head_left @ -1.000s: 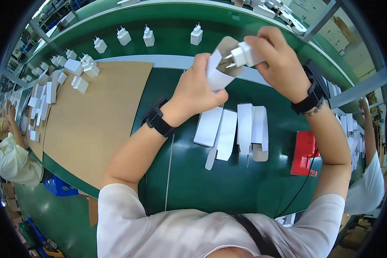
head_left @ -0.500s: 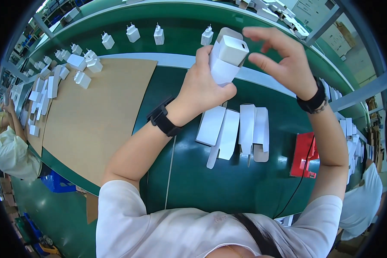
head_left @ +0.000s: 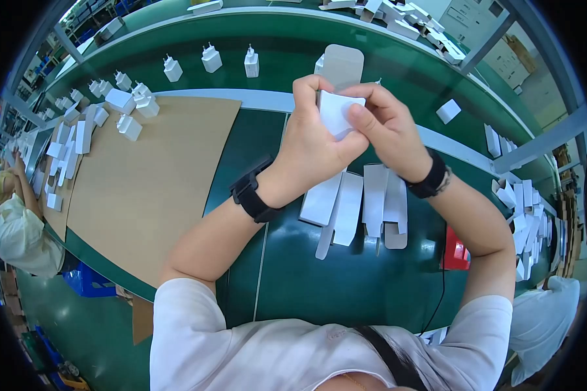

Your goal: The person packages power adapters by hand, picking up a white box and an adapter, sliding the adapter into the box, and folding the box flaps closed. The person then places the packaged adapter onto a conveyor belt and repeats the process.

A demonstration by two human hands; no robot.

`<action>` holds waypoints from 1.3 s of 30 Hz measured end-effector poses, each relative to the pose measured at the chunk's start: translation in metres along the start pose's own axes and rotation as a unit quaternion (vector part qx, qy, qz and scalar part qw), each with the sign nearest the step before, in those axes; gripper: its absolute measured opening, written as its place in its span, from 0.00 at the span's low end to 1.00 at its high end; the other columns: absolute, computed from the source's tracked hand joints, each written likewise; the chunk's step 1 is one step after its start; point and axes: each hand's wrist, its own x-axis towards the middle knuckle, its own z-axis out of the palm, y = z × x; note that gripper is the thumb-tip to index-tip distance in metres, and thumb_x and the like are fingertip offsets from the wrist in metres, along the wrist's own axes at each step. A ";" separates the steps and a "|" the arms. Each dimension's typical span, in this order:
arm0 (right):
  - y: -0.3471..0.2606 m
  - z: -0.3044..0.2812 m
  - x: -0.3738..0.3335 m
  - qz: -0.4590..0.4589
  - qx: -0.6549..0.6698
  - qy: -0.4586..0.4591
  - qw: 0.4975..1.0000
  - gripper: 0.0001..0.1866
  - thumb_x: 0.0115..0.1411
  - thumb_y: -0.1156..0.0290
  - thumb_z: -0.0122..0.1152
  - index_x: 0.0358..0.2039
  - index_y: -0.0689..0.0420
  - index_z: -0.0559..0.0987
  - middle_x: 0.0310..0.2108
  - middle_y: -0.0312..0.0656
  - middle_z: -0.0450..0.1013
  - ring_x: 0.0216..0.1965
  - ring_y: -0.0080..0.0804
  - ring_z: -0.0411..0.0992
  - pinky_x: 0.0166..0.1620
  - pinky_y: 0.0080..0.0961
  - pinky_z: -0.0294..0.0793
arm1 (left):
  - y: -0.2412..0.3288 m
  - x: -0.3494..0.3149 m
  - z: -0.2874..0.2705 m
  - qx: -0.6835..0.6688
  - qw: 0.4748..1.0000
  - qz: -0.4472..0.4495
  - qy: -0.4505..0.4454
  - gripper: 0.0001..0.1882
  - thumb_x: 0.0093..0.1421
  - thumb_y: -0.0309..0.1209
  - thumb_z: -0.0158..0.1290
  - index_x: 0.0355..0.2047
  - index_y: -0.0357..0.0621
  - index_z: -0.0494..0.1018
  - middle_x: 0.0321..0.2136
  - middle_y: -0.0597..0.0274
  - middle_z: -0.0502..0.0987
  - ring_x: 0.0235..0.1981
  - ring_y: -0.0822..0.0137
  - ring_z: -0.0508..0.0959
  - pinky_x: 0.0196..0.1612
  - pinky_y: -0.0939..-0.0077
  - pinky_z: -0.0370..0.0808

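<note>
A small white carton [head_left: 333, 112] is held up over the table in both hands, its wide grey-white flap [head_left: 343, 66] standing up at the far end. My left hand [head_left: 304, 140] wraps round its left side, fingers curled over the top. My right hand [head_left: 392, 135] is closed on the right side, its thumb pressed on the white face. No charger shows in the carton, as my fingers cover part of it. Just below, several opened white cartons [head_left: 375, 201] lie side by side on the dark green table [head_left: 332, 293].
White plug chargers [head_left: 211, 58] stand spaced along the green strip behind. More chargers and small boxes [head_left: 83, 135] crowd the brown cardboard sheet [head_left: 143, 176] at left. A red holder [head_left: 456, 251] with a black cable sits at right, near piled cartons [head_left: 525, 215]. Co-workers sit on both sides.
My right hand has come down and left from open in the air and closed on the carton. The white charger sticking out of the carton's top is no longer visible.
</note>
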 end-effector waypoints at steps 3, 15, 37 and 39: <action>0.004 0.007 0.003 0.022 -0.071 0.019 0.997 0.13 0.62 0.68 0.51 0.44 0.61 0.71 0.45 0.41 0.69 0.44 0.27 0.68 0.47 0.22 0.67 | 0.011 0.000 -0.005 -0.031 0.997 -0.067 -0.021 0.33 0.46 0.31 0.57 0.44 0.39 0.47 0.33 0.51 0.67 0.31 0.66 0.72 0.32 0.71 0.72; -0.017 -0.007 0.007 0.025 -0.007 0.051 0.998 0.14 0.58 0.72 0.53 0.43 0.64 0.77 0.39 0.40 0.75 0.37 0.22 0.70 0.41 0.17 0.69 | 0.010 -0.003 -0.007 0.016 0.998 -0.034 -0.053 0.36 0.40 0.26 0.55 0.44 0.42 0.43 0.32 0.43 0.67 0.29 0.54 0.74 0.34 0.66 0.72; -0.015 0.011 -0.009 -0.036 -0.063 0.031 0.997 0.16 0.60 0.74 0.51 0.49 0.60 0.74 0.49 0.43 0.71 0.46 0.24 0.69 0.48 0.18 0.67 | 0.027 -0.005 -0.021 0.111 0.989 -0.052 -0.084 0.35 0.42 0.24 0.54 0.45 0.41 0.44 0.29 0.49 0.70 0.28 0.59 0.74 0.33 0.70 0.72; -0.016 0.016 -0.012 -0.043 -0.108 0.017 0.993 0.17 0.60 0.76 0.51 0.50 0.59 0.73 0.52 0.44 0.68 0.48 0.25 0.68 0.50 0.19 0.66 | 0.026 -0.006 -0.023 0.151 0.984 -0.041 -0.088 0.35 0.43 0.24 0.55 0.45 0.41 0.43 0.30 0.49 0.70 0.29 0.60 0.75 0.33 0.70 0.72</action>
